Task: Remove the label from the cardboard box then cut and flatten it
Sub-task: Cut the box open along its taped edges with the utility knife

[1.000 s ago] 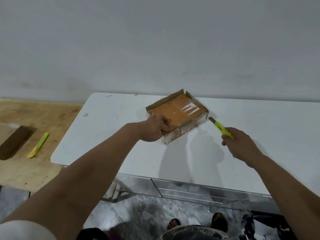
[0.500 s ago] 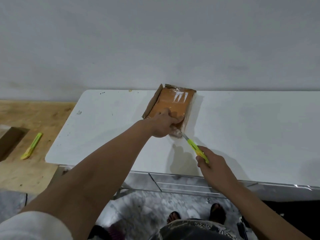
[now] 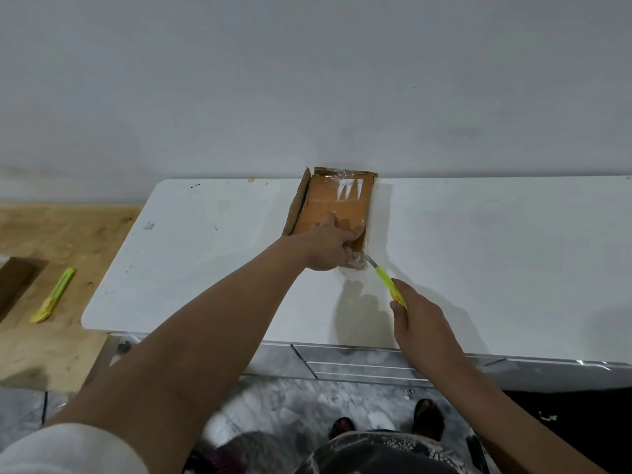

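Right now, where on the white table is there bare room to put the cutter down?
Bare patches: the white table right of the cardboard box, out to its right edge, and the stretch left of the box toward the rounded left corners. It is crowded at the box's near end, where the left hand presses it and the right hand holds the cutter.

The cardboard box (image 3: 337, 203) now lies lengthwise, knife (image 3: 386, 280) at its corner.

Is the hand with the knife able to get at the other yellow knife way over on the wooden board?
Probably not: the right hand is busy gripping its knife at the box, and the spare knife lies far off beyond the left arm.
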Available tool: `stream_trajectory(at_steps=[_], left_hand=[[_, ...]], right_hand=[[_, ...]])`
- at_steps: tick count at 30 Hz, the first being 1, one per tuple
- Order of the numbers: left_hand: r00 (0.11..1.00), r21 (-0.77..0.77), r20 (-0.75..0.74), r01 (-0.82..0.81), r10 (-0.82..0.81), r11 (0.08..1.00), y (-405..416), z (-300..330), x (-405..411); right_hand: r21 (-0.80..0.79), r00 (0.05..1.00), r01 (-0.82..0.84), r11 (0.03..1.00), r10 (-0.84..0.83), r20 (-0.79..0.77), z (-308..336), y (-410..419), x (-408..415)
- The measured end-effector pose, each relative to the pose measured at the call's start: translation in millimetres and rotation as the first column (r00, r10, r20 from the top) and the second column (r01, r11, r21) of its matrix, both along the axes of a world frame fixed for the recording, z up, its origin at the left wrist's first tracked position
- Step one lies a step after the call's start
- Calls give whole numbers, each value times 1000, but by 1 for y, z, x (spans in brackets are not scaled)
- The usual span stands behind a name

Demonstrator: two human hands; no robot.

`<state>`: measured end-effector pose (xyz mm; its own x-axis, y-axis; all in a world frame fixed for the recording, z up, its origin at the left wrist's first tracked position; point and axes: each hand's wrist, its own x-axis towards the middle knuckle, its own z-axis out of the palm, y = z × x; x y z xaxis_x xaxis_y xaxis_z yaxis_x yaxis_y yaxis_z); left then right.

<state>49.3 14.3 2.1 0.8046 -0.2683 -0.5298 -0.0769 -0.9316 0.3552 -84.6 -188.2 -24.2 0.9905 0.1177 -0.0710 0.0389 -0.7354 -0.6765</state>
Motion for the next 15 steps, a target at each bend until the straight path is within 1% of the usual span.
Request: stream_trajectory(at_steps=[3,6,11,15], left_hand=[[1000,-20,5,-12,12,1000,0,-1,0],[1000,-9,14,-4,4,1000,1,-2,-1],[999,30,49,21,-22,999,-2,2,-6],[990,134,113,63,-79,989,-7,5,-14]], right_hand=[[-58,999,9,998,-11,-33,0,5,1],[-99,998,3,995,-10,-61,-1,8,2],[-6,998,28,1000,-28,-54,-3,6,-3],[-15,999,37,999,-37,-39,-4,6,1]])
